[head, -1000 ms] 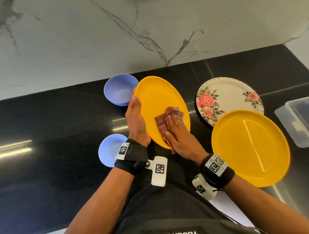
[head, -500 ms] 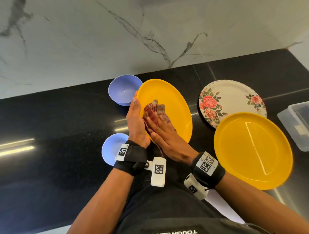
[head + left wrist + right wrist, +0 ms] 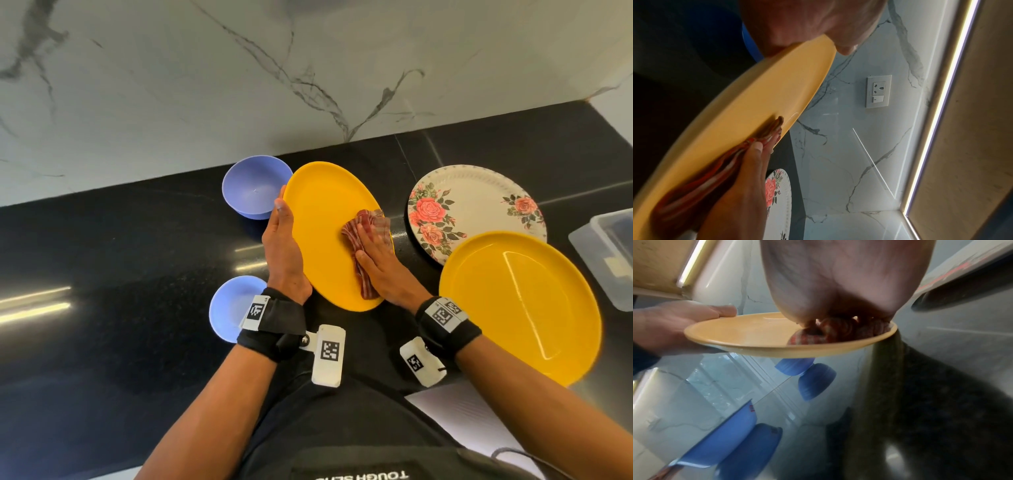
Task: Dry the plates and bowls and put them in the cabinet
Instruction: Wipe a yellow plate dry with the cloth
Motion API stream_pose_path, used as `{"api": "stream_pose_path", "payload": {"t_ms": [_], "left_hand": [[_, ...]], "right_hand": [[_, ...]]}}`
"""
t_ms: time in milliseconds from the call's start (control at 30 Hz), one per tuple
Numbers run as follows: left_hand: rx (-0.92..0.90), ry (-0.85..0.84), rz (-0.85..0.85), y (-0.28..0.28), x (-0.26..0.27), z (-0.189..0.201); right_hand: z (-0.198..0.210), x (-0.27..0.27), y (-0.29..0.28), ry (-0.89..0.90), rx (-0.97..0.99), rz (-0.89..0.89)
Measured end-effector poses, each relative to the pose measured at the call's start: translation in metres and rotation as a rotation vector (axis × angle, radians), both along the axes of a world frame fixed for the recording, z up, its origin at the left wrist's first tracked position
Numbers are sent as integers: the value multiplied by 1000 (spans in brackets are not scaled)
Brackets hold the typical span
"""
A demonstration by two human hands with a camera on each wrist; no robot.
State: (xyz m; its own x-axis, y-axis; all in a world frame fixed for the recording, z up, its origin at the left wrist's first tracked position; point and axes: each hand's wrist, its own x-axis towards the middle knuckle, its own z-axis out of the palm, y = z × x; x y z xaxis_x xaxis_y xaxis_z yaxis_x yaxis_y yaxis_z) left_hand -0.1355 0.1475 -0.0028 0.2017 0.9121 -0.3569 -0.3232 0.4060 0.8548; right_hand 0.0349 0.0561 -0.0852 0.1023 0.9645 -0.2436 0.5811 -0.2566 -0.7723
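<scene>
My left hand (image 3: pixel 282 240) grips the left rim of a yellow plate (image 3: pixel 322 219), thumb on top and fingers underneath, and holds it tilted above the black counter. My right hand (image 3: pixel 380 267) lies flat with straight fingers and presses a red striped cloth (image 3: pixel 363 233) onto the plate's right side near the rim. In the left wrist view the cloth (image 3: pixel 705 186) is squeezed between those fingers (image 3: pixel 754 159) and the plate (image 3: pixel 756 105). The right wrist view shows the cloth (image 3: pixel 838 331) bunched under the palm on the plate (image 3: pixel 748 334).
A second yellow plate (image 3: pixel 520 308) lies at the right, overlapping a floral plate (image 3: pixel 472 202). Two blue bowls (image 3: pixel 255 186) (image 3: pixel 229 305) stand to the left of my left hand. A clear plastic container (image 3: pixel 606 253) sits at the far right. A marble wall bounds the counter (image 3: pixel 120 274) behind.
My right hand has slid the cloth across the plate, from beside my left hand to the plate's right edge. The left hand keeps its grip on the rim.
</scene>
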Motion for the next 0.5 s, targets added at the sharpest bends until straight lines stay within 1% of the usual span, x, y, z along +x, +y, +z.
{"api": "stream_pose_path", "payload": {"t_ms": [67,100,200,267,367,500], "left_hand": [[0,-12,-9,-1,-1,1],[-11,-16,-16,-1,-1,1],[-46,-71,-45,-3,-2,3],[-45,-48,-27,-5,-2,7],[-4,-38,-9,-5,-4,11],[11,-9,-6,-4,-6,15]], "right_hand": [[7,-13,-1,81,41,4],[12,-21,-2,89,70,28],[35,-55,4,35,190,177],[49,-74,8,15,259,243],[59,-84,11,65,213,233],[59,-83,14,33,226,249]]}}
